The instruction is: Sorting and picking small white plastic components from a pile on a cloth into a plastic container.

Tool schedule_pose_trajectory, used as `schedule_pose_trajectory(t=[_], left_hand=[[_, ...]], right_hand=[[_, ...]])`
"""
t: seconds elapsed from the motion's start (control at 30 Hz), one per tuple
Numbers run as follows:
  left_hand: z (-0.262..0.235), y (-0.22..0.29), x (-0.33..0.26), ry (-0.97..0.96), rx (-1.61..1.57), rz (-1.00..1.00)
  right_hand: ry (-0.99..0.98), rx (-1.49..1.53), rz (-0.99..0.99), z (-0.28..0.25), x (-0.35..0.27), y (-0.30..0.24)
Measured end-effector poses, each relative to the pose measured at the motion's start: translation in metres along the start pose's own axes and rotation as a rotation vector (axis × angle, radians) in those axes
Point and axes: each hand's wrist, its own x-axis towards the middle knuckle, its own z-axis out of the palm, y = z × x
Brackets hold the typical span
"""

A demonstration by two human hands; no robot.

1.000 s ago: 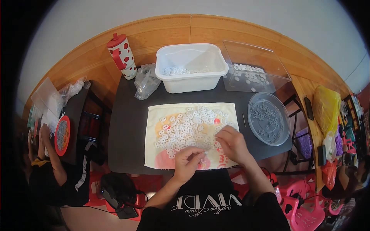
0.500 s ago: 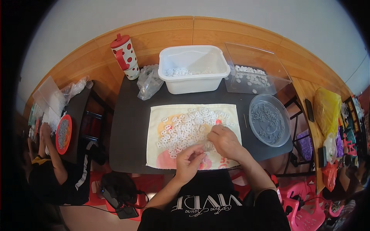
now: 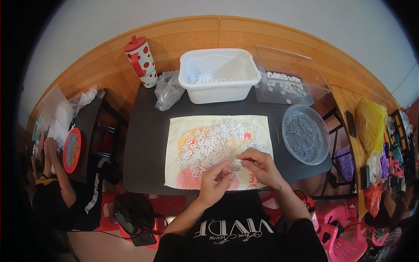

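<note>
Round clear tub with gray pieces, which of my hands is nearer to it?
Right. Your right hand is over the cloth, to the left of the round clear tub and lower in the picture; your left hand is farther left and even lower.

The white bit (image 3: pixel 235 173) by the left hand (image 3: pixel 214 183) is too small to identify.

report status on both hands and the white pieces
Left hand, right hand: close together over cloth, grip unclear. White pieces: spread loose on cloth. White tub beyond cloth, clear of hands.
</note>
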Motion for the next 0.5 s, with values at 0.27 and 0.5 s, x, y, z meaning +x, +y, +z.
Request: schedule_pose_trajectory(t=[0.27,0.5], left_hand=[[0.0006,-0.0018,-0.001,-0.02,0.072,0.039],[0.0002,-0.0006,-0.0014,-0.027,0.055,0.018]], right_hand=[[-0.011,-0.094,-0.148,0.0032,0.0026,-0.0078],[-0.063,-0.217,-0.257,0.0029,0.0047,-0.0084]])
